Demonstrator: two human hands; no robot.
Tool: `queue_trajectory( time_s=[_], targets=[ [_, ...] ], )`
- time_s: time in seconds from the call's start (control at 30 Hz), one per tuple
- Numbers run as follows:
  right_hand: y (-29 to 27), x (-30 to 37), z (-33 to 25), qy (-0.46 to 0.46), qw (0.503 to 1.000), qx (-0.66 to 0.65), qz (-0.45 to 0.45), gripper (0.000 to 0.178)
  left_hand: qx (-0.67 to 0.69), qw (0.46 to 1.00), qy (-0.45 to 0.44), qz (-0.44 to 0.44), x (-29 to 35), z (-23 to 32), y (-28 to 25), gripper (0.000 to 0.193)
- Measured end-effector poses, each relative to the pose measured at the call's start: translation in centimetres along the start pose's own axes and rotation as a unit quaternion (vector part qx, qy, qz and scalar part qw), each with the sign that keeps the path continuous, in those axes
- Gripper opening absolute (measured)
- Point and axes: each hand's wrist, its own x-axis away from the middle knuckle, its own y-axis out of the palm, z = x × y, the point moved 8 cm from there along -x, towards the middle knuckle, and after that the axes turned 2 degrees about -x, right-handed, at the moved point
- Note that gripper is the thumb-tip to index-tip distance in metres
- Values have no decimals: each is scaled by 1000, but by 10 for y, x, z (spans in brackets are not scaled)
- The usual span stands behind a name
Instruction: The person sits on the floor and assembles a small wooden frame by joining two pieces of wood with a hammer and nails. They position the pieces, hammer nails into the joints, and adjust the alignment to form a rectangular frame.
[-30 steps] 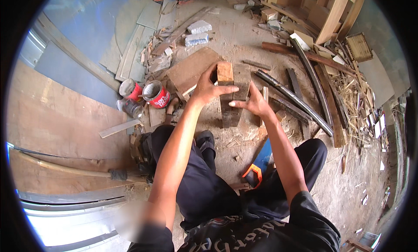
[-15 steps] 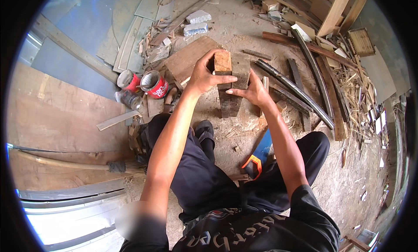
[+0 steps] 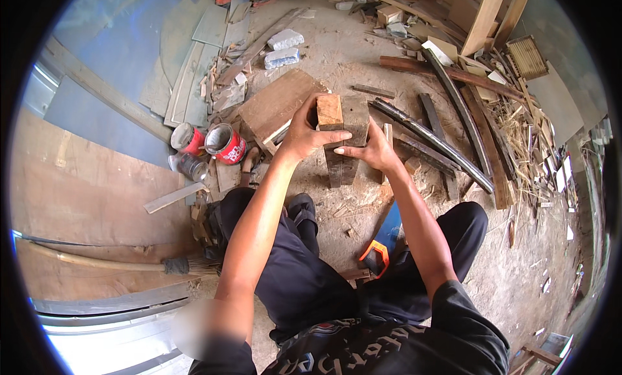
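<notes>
Two wooden blocks stand upright side by side between my hands. The left wooden block [image 3: 330, 111] shows a fresh, pale orange cut end; the right wooden block [image 3: 355, 110] is grey and weathered on top. My left hand [image 3: 303, 134] wraps the left block from its outer side, with the thumb across the front. From the other side my right hand [image 3: 376, 149] grips the grey block, its thumb also in front, just below the left one. The far fingers of both hands are hidden behind the wood. A handsaw [image 3: 383, 242] with a blue blade and orange-black handle lies near my right knee.
Red paint cans [image 3: 226, 143] and a clear jar [image 3: 193, 167] stand at left, above a broom [image 3: 103, 259]. A plywood sheet [image 3: 275, 103] lies beyond my left hand. Long dark beams [image 3: 431, 141] and a scrap heap [image 3: 541, 148] fill the right. Pale blocks [image 3: 283, 48] lie farther off.
The two blocks and both hands sit slightly lower in the picture, and the surroundings have shifted a little with the head's movement. The grip on the blocks looks the same.
</notes>
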Motion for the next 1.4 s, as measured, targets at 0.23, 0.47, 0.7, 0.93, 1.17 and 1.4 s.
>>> queue_trajectory(
  time_s=[0.23, 0.47, 0.7, 0.93, 1.17, 1.4],
  targets=[
    [-4, -1, -1, 3, 1000, -5, 8, 91, -8, 1000, -2, -12, -2, -3, 4, 72],
    [-11, -2, 5, 19, 1000, 3, -3, 86, -75, 997, -27, 0, -6, -19, 8, 81],
    [-8, 3, 3, -22, 998, -52, 4, 88, -61, 984, 166, 28, 1, -3, 24, 84],
    [-4, 12, -11, -55, 997, -43, 12, 89, 13, 1000, 19, -4, 3, -27, 28, 74],
    [0, 19, -23, -75, 996, 31, 23, 101, -3, 1000, 18, -12, 8, -14, 27, 72],
    [6, 52, -12, -14, 991, 121, -53, 119, 168, 981, 36, 88, 11, 16, -24, 58]
  ],
)
